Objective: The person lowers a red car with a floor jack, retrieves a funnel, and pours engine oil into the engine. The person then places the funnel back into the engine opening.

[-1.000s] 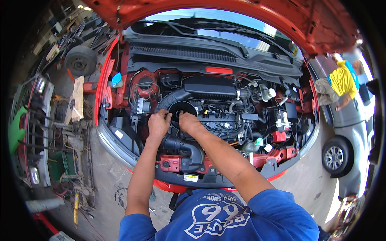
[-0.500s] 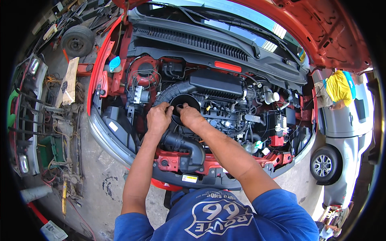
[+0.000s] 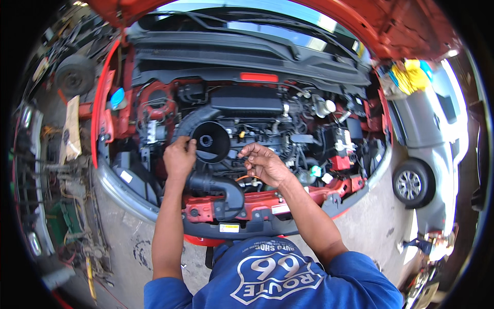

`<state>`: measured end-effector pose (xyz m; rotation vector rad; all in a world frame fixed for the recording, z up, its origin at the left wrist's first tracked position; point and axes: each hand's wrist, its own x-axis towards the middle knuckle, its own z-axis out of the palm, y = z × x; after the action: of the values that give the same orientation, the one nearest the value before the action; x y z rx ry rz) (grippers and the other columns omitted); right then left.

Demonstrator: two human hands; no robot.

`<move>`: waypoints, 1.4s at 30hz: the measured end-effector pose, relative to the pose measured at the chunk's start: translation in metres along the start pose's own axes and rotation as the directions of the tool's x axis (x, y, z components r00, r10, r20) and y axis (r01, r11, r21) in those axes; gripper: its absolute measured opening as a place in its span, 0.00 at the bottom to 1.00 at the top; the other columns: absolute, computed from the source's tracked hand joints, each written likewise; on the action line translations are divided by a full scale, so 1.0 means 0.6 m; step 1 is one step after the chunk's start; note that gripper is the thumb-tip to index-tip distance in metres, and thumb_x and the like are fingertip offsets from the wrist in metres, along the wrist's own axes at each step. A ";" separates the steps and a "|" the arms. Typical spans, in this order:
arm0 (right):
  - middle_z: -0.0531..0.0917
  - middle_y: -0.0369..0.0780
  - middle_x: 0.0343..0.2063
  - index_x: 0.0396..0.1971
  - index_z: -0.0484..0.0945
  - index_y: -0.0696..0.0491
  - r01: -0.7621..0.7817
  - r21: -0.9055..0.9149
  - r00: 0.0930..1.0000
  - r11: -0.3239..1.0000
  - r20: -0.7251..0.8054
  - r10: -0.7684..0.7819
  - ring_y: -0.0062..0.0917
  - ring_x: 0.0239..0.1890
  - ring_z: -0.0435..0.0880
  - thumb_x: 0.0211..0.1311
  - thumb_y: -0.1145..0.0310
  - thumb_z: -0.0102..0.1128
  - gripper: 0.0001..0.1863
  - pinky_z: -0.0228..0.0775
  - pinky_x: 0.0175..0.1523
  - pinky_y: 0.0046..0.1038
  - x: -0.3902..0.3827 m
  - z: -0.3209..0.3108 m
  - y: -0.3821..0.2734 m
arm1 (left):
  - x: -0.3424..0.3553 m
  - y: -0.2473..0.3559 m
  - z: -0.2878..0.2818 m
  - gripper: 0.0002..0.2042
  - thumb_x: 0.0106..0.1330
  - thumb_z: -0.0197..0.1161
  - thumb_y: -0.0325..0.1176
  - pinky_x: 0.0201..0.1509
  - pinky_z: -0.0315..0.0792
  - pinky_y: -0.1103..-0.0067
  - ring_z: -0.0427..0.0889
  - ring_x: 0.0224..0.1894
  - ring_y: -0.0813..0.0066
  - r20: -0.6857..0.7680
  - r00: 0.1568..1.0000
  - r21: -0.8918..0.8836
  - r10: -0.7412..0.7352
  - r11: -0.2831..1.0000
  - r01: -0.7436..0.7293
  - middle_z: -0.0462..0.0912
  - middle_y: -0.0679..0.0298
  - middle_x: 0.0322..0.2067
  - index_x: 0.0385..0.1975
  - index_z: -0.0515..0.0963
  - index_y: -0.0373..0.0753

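Lifted out of the funnel since half a second ago, the right hand (image 3: 263, 164) now hovers just right of it, in the one head-worn view. Its fingers are loosely bent and off the rim; whether something small sits between the fingertips cannot be told. Left hand (image 3: 179, 158) stays at the left rim of the black funnel (image 3: 213, 143), thumb and fingers gathered there in what looks like a pinch. The funnel stands wide mouth up in the engine bay of a red car, a pale ring showing deep inside. Behind it curves a ribbed black duct (image 3: 193, 123) leading to a flat black engine cover (image 3: 247, 99); in front bends a thick black pipe (image 3: 231, 194). Farther right is a battery with a red side (image 3: 339, 163); far left, a blue cap (image 3: 117, 97). Overhead hangs the raised red hood (image 3: 406, 31). Beyond, on the right, stands a grey vehicle (image 3: 422, 123), with a person in yellow (image 3: 411, 77) nearby.
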<state>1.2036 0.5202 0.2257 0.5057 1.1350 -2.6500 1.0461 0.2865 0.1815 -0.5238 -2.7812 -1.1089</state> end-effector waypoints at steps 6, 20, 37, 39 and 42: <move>0.81 0.34 0.44 0.43 0.77 0.49 0.154 0.021 0.987 0.988 -0.041 -0.153 0.14 0.35 0.78 0.65 0.69 0.66 0.10 0.75 0.36 0.24 -0.097 -0.015 0.006 | -0.004 -0.010 0.005 0.14 0.65 0.66 0.43 0.36 0.78 0.62 0.86 0.31 0.48 -0.029 0.996 0.028 0.089 0.996 -0.089 0.86 0.49 0.28 0.39 0.85 0.36; 0.76 0.32 0.29 0.39 0.77 0.56 0.154 -0.526 0.816 0.837 -0.409 -0.408 0.16 0.32 0.75 0.78 0.58 0.52 0.16 0.71 0.39 0.23 -0.413 -0.042 0.131 | 0.003 0.009 0.011 0.16 0.68 0.64 0.44 0.33 0.77 0.64 0.87 0.29 0.54 0.034 0.996 0.110 0.079 0.990 -0.082 0.86 0.51 0.26 0.36 0.84 0.35; 0.79 0.31 0.30 0.35 0.80 0.57 0.122 -0.765 0.989 0.633 0.042 -0.140 0.11 0.29 0.72 0.65 0.77 0.63 0.02 0.65 0.35 0.17 -0.334 -0.032 0.123 | -0.396 0.003 -0.211 0.29 0.61 0.70 0.31 0.42 0.80 0.74 0.86 0.37 0.66 -0.380 0.887 -0.236 -0.263 0.955 0.182 0.83 0.53 0.47 0.63 0.71 0.35; 0.78 0.30 0.30 0.36 0.80 0.57 0.115 -0.751 0.993 0.650 0.079 -0.085 0.11 0.29 0.71 0.64 0.78 0.64 0.03 0.65 0.36 0.18 -0.321 -0.021 0.129 | -0.543 -0.049 -0.210 0.28 0.61 0.70 0.30 0.42 0.80 0.73 0.86 0.41 0.65 -0.412 0.733 -0.293 -0.541 0.840 0.456 0.83 0.52 0.49 0.62 0.72 0.35; 0.78 0.30 0.29 0.37 0.81 0.56 0.144 -0.783 0.987 0.605 0.157 -0.032 0.12 0.30 0.72 0.64 0.78 0.64 0.04 0.66 0.37 0.19 -0.310 0.006 0.151 | -0.804 -0.131 -0.169 0.25 0.62 0.67 0.42 0.60 0.72 0.61 0.80 0.53 0.46 -0.391 0.605 -0.013 -0.694 0.662 0.750 0.82 0.46 0.49 0.55 0.76 0.33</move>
<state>1.4032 0.4670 0.2416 0.0868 2.1350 -1.8663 1.4665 0.0305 0.0993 0.8578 -2.7035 -0.9209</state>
